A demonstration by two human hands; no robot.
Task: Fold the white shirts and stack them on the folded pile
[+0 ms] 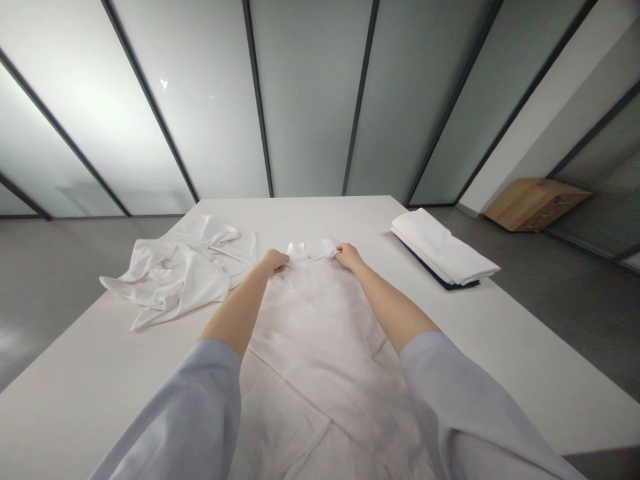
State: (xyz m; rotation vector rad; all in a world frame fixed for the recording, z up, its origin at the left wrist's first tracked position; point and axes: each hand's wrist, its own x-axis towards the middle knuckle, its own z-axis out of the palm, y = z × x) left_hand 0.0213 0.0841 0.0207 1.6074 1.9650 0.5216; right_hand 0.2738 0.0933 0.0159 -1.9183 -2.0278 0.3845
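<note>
Evenly pulled is how I want the white shirt (pixel 317 313), which lies lengthwise on the table between my arms, its collar (pixel 313 251) at the far end and its body running down toward me. Long creases slant across the lower part, so I think it pays to keep a light, equal tension on both sides of the neck, with my two grips level, so that the collar sits straight and the cloth doesn't twist. Tugging harder on one side would probably drag the front askew; the cloth looks thin and likely to wrinkle easily.

My left hand (pixel 275 261) is closed on the cloth at the left of the collar, and my right hand (pixel 349 256) pinches the opposite side. Both arms reach well forward and angle inward, the hands nearly level with each other, knuckles up; the exact placing of my fingertips is too small to tell. My grey sleeves (pixel 187 407) end around the forearms.

Further out, a rumpled white cloth (pixel 185 267) lies to the left, and a folded white stack (pixel 443 245) rests on something dark (pixel 463 286) to the right, all on the white table (pixel 505 360).
</note>
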